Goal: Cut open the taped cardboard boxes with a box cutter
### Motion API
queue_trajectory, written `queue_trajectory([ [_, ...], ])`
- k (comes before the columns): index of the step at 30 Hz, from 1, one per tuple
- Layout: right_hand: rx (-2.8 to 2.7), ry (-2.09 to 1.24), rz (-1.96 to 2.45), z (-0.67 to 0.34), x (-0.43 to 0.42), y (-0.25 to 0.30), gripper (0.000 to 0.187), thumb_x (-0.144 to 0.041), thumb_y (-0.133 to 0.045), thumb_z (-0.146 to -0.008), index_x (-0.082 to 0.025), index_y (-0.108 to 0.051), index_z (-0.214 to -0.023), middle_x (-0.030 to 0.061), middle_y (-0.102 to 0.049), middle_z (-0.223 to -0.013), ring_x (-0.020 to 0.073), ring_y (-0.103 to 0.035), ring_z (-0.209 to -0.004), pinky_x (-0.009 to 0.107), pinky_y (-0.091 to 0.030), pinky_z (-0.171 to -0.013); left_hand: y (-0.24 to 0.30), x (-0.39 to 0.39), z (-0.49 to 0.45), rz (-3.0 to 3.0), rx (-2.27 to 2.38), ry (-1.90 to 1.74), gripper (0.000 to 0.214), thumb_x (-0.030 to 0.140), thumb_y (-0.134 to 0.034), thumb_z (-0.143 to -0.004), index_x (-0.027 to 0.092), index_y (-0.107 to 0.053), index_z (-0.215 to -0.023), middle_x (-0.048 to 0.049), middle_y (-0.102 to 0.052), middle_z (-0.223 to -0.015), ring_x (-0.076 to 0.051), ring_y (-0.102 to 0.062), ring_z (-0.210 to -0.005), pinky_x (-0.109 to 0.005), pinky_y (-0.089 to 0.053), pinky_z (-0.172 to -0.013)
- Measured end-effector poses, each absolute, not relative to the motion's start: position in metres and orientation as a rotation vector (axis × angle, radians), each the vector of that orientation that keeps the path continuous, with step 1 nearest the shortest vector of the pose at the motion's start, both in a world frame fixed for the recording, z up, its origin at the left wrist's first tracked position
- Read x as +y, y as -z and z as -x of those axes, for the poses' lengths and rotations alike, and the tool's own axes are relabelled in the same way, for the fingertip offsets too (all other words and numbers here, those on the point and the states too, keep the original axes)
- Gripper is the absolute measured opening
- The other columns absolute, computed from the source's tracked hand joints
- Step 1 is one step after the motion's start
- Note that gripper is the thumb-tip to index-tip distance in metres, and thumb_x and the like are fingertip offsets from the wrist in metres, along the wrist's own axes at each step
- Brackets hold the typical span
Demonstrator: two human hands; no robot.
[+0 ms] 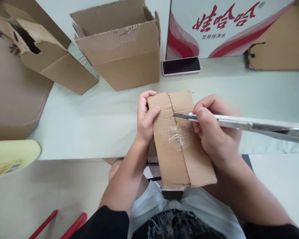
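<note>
A small brown cardboard box (168,166) is tilted over the near edge of the table, its two top flaps meeting at a lengthwise seam. My left hand (147,118) grips its left side near the far end, thumb on top and fingers round the edge. In my right hand (215,131) is a white-handled utility knife (239,122), with the blade tip touching the seam. Torn, whitish tape marks cross the seam just below the blade. The underside of the box is hidden.
An open cardboard box (129,63) stands at the back, with a phone (181,66) lying to its right. Behind the phone is a white and red printed carton (221,30). More cardboard (281,43) sits far right, and larger boxes (17,83) are on the left.
</note>
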State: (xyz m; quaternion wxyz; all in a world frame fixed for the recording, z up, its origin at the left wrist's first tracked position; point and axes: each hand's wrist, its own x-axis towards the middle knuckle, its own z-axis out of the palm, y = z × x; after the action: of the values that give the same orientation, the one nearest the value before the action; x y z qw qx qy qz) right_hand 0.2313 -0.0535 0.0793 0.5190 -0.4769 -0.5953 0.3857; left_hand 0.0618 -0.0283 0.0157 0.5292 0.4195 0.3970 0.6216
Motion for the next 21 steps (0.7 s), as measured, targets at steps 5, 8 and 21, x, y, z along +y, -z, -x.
queue_trajectory([
  [5, -1.424, -0.929, 1.133, -0.2313, -0.0533, -0.0791, 0.027, -0.037, -0.061, -0.101, -0.023, -0.057, -0.078, -0.0043, -0.052, -0.063, 0.01, -0.043, -0.054, 0.029, -0.035, -0.052, -0.0151, -0.0275, -0.0608, -0.992, 0.949, -1.49, 0.043, 0.043, -0.074, -0.081, 0.03, -0.053, -0.116, -0.0038, -0.062, -0.109, -0.023, -0.061, -0.095, -0.037, -0.052, -0.084],
  [8, -1.427, -0.935, 1.117, -0.2314, -0.0531, -0.0785, 0.027, -0.036, -0.061, -0.101, -0.023, -0.057, -0.078, -0.0044, -0.052, -0.064, 0.0098, -0.043, -0.054, 0.029, -0.035, -0.052, -0.0159, -0.0276, -0.0612, -1.005, 0.956, -1.486, 0.043, 0.044, -0.073, -0.081, 0.03, -0.053, -0.116, -0.0032, -0.06, -0.106, -0.022, -0.06, -0.094, -0.037, -0.05, -0.082],
  [21, -1.413, -0.939, 1.133, -0.2313, -0.0535, -0.0776, 0.027, -0.038, -0.061, -0.101, -0.023, -0.058, -0.078, -0.004, -0.051, -0.063, 0.0104, -0.042, -0.054, 0.029, -0.034, -0.051, -0.0173, -0.0261, -0.0626, -0.984, 0.974, -1.505, 0.045, 0.044, -0.074, -0.078, 0.028, -0.053, -0.114, -0.003, -0.063, -0.105, -0.022, -0.061, -0.092, -0.036, -0.051, -0.078],
])
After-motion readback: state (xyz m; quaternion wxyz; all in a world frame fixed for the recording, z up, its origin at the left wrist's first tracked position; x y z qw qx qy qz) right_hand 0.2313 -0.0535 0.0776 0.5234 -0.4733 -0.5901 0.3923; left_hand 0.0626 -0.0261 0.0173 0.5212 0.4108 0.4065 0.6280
